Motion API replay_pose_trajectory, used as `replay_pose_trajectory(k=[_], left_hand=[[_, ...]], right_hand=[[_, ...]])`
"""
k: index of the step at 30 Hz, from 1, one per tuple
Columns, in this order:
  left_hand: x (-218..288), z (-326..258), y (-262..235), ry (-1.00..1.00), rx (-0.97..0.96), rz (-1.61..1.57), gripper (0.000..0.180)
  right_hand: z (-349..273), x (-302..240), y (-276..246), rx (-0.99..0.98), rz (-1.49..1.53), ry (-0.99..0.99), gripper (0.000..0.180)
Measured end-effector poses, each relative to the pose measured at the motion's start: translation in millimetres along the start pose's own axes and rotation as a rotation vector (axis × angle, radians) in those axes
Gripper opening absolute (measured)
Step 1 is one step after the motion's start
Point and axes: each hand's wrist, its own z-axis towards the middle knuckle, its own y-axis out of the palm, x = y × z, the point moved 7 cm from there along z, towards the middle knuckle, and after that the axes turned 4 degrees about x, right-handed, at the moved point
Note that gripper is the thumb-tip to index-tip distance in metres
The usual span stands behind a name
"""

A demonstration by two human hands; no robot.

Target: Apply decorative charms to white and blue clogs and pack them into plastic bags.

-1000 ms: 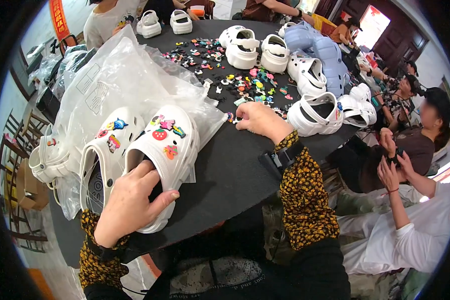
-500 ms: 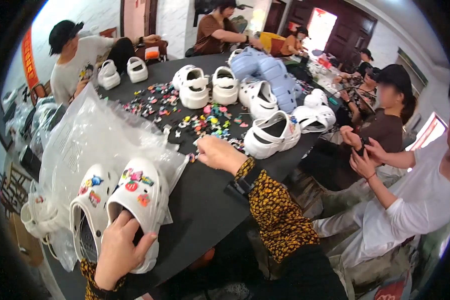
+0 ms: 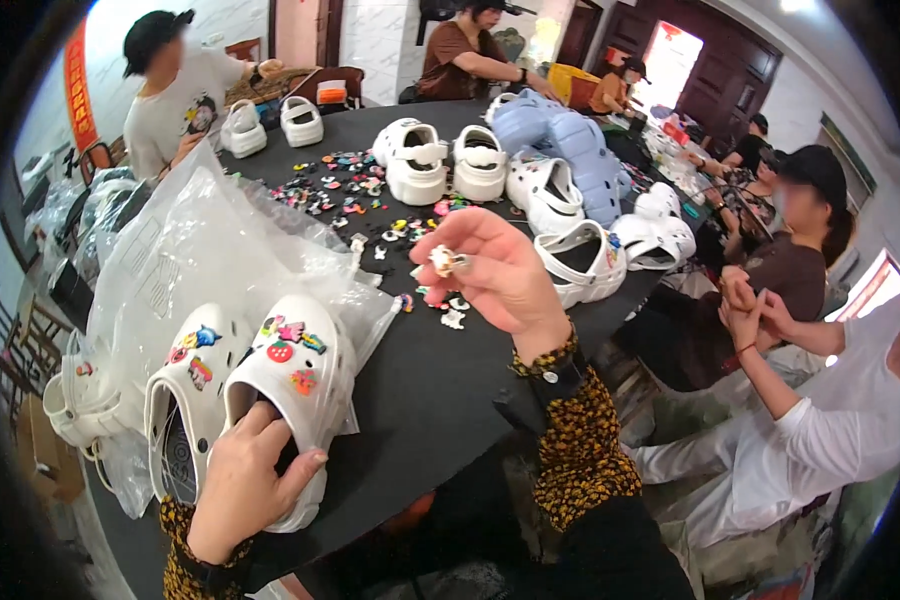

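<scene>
My left hand grips a white clog by its opening, fingers inside and thumb along the side. Several colourful charms, among them a strawberry, sit on its upper. Beside it on the left stands a second white clog, also with charms. Raised over the table, my right hand pinches a small pale shoe charm between thumb and fingers; its exact shape is unclear. Behind that hand, loose charms lie scattered, partly hidden by it.
A clear plastic bag lies behind the pair on the black table. White clogs and blue clogs stand farther back. Another white clog is at far left. Several people sit around, one in a white shirt close on my right.
My right hand has lifted from the scattered charms and turned palm up, now showing a charm in its pinch. My left hand stays on the clog. The view has shifted slightly.
</scene>
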Motion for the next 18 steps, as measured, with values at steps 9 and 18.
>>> replay_pose_trajectory(k=[9,18], left_hand=[[1.0,-0.1,-2.3,0.052,0.002,-0.012,0.034],[-0.6,1.3,-0.7,0.1,-0.03,0.022,0.033]], right_hand=[[18.4,6.2,46.8,-0.21,0.143,-0.047,0.025],[37.0,56.6,41.2,-0.14,0.113,0.072,0.019]])
